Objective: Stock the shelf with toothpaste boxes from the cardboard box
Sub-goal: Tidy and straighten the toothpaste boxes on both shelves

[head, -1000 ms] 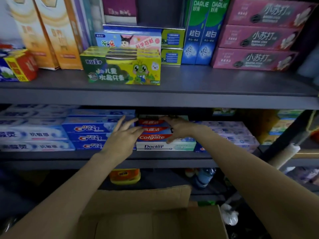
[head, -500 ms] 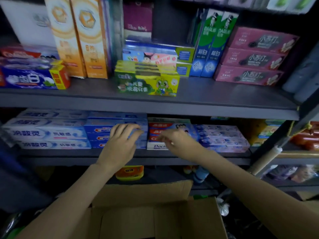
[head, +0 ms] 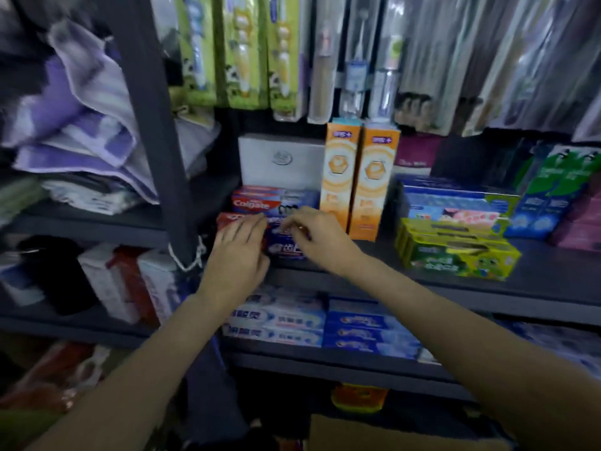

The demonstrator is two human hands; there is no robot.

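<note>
A stack of toothpaste boxes stands at the left end of the upper shelf (head: 553,288): a red and blue Colgate box (head: 257,205) on top, a red box (head: 227,219) and a blue box (head: 286,250) below it. My left hand (head: 237,255) rests with straight fingers on the front of the red and blue boxes. My right hand (head: 320,237) has its fingers curled on the top edge of the blue box. Only a flap of the cardboard box (head: 390,434) shows at the bottom edge.
Two upright orange boxes (head: 357,177) stand just right of the stack, and a green children's pack (head: 455,255) further right. A dark shelf post (head: 156,125) rises on the left, with folded towels (head: 81,125) beyond it. Blue and white toothpaste boxes (head: 279,320) fill the lower shelf.
Both hands have left the lower shelf's Colgate stack and risen to the upper shelf's left stack. The view swung up and left, so the cardboard box nearly dropped out of sight.
</note>
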